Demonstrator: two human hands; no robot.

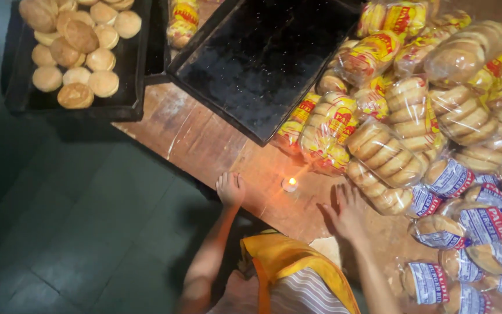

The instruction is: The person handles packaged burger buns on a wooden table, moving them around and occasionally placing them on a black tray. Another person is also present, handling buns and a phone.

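A small lit candle (289, 184) stands on the bare wood of the table (204, 142), close to the near edge and between the person's two hands — a spot kept free of the wrapped goods, probably so the flame has open room around it and stays within easy reach. The nearest bagged buns (327, 132), in clear wrap with yellow and red print, lie just beyond it toward the far side, near but not touching the flame as far as the view shows. The left hand (230, 188) rests on the table's near edge to the left of the candle, fingers curled down on the wood and holding nothing; its forearm comes up steeply from below. The right hand (348, 210) lies flat on the tabletop to the right of the candle, fingers spread and empty, fingertips just beside a bag of buns (386, 168) — the wrist is bent back as if bearing some weight. The hands are well apart, one on each side of the flame. Further right, more bags with blue and white labels (472, 224) are heaped to the table's right edge. A dark empty baking tray (257, 64) sits slanted across the far part of the table, and a second tray (126, 87) at the far left corner carries loose unwrapped buns (76, 49), overhanging the table there. Below, an orange and striped garment (291, 273) shows.
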